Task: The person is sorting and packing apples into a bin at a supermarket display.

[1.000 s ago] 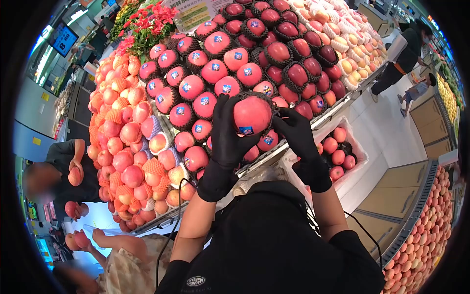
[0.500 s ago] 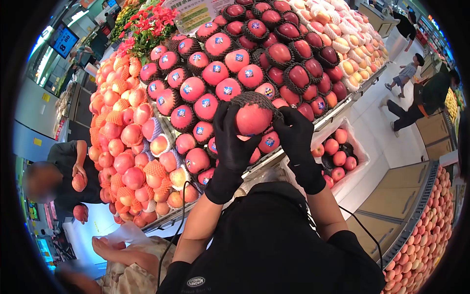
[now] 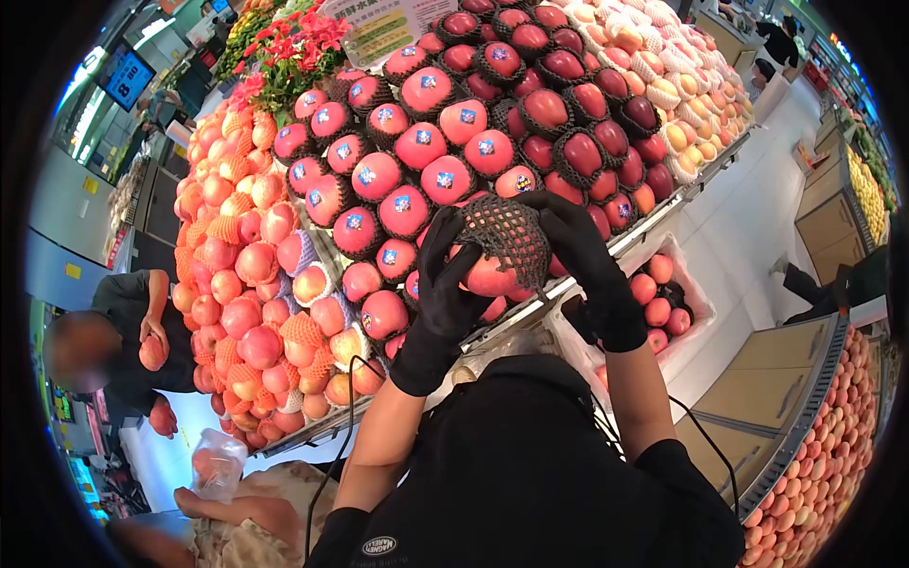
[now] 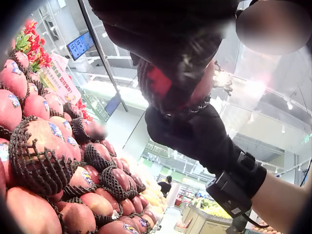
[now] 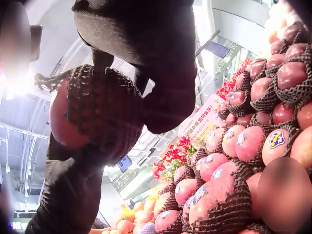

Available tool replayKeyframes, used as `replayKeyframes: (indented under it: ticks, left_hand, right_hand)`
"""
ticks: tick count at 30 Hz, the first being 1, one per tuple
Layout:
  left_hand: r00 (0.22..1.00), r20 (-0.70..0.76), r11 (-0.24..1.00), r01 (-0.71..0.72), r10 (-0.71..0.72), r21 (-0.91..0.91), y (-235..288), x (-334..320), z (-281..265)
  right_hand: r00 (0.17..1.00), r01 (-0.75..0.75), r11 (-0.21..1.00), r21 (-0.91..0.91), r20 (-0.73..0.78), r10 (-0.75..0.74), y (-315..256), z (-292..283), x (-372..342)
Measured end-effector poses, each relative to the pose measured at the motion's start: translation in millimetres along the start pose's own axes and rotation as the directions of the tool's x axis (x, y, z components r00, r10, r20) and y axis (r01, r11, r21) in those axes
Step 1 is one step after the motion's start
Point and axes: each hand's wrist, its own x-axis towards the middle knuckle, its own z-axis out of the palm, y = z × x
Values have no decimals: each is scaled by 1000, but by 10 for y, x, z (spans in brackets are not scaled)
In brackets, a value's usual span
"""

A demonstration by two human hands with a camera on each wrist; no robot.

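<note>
A large red apple point(image 3: 490, 275) is held over the display edge, its top covered by a black foam net point(image 3: 507, 235). My left hand point(image 3: 445, 284), in a black glove, grips it from the left. The gloved right hand point(image 3: 585, 260) has its fingers on the net at the upper right side. In the left wrist view the apple point(image 4: 158, 83) is partly hidden behind the near hand. The right wrist view shows the net point(image 5: 105, 109) round much of the apple point(image 5: 66, 122), with net strands sticking out past it.
Netted red apples point(image 3: 402, 210) fill the sloped stand in front, with orange-netted apples point(image 3: 260, 346) at left and pale fruit point(image 3: 691, 104) at upper right. A lined box of apples point(image 3: 701, 327) stands right. Another person point(image 3: 128, 312) holds fruit at left; red flowers point(image 3: 303, 47) stand behind.
The held apple has turned, so the net now covers its top and the sticker is out of sight. My right hand has moved up over the net. Passers-by at right have moved.
</note>
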Motion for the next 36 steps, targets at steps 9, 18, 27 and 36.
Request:
replayKeyframes:
  ticks: [9, 18, 27, 36]
  left_hand:
    - [1000, 3, 999, -14, 14, 46, -13, 13, -147]
    - [962, 109, 957, 231, -252, 178, 201, 343, -228]
    - [977, 35, 967, 205, -212, 152, 141, 236, -151]
    - [990, -106, 992, 98, -89, 85, 93, 250, -51]
  right_hand:
    - [970, 239, 920, -310, 41, -239, -247, 109, -79]
    - [975, -12, 920, -391, -208, -76, -413, 409, -210]
    - [973, 14, 957, -288, -217, -79, -273, 362, -308]
    - [985, -97, 934, -345, -169, 40, -333, 466, -317]
